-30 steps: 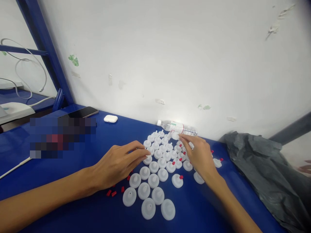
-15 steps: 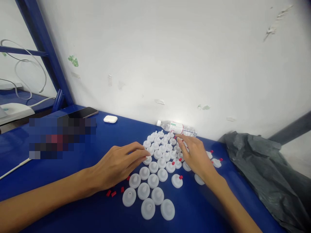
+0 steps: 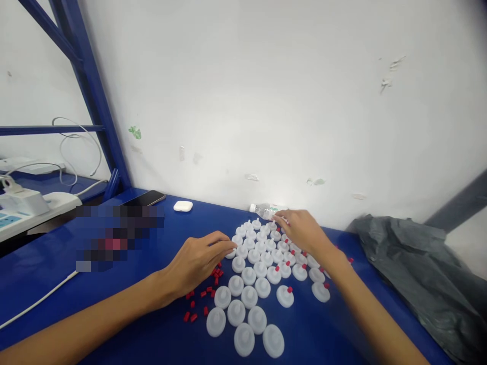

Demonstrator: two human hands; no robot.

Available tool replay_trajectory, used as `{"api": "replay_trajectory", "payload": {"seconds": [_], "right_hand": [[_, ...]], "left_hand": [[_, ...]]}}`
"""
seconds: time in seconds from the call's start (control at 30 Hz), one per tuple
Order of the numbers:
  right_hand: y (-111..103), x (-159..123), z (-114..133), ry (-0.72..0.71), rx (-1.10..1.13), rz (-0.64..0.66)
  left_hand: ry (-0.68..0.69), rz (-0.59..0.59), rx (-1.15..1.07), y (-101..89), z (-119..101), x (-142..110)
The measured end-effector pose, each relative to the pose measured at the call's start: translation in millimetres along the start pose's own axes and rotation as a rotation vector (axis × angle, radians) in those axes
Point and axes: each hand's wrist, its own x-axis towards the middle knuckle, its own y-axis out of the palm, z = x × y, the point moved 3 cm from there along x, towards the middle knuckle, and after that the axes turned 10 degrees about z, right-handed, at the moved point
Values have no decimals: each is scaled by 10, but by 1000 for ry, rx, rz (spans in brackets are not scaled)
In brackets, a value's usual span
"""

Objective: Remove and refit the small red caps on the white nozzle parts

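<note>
Many white plastic discs with a short nozzle (image 3: 244, 339) lie nozzle-up on the blue table; those toward the right carry small red caps (image 3: 289, 290). My left hand (image 3: 205, 261) rests at the left edge of the discs, thumb and fingers pinched beside a white disc (image 3: 230, 253); whatever lies between its fingertips is hidden. Loose red caps (image 3: 209, 290) are scattered below that wrist. At the far end of the group, my right hand (image 3: 302, 230) has thumb and index finger closed together above a disc (image 3: 273, 226). I cannot make out what it pinches.
A clear bottle (image 3: 262, 210) lies along the wall, partly behind my right hand. A white earbud case (image 3: 183, 206) and a dark phone (image 3: 150, 197) are at the back left, near a blurred patch. Dark grey plastic sheeting (image 3: 411, 268) covers the right side. A power strip (image 3: 57, 203) stands far left.
The whole view has shifted, with the table lower in the picture. My right hand has moved slightly back, now overlapping the bottle. More loose red caps show below my left hand, which stays pinched.
</note>
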Motion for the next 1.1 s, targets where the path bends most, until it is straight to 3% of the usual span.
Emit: {"api": "replay_trajectory", "payload": {"seconds": [0.17, 0.4, 0.53, 0.73, 0.87, 1.1], "right_hand": [[-147, -163, 2, 47, 44, -91], [160, -149, -3, -65, 140, 63], [185, -137, 0, -88, 184, 70], [-12, -231, 23, -42, 203, -134], [-87, -402, 273, -106, 187, -241], [30, -520, 917, -400, 135, -156]], "left_hand": [[2, 18, -13, -8, -75, 1], [6, 1, -25, -2, -95, 19], [15, 14, -27, -16, -105, 22], [10, 6, -33, -4, -74, -10], [12, -18, -45, 24, -42, -31], [-3, -86, -32, 5, -11, -12]]}}
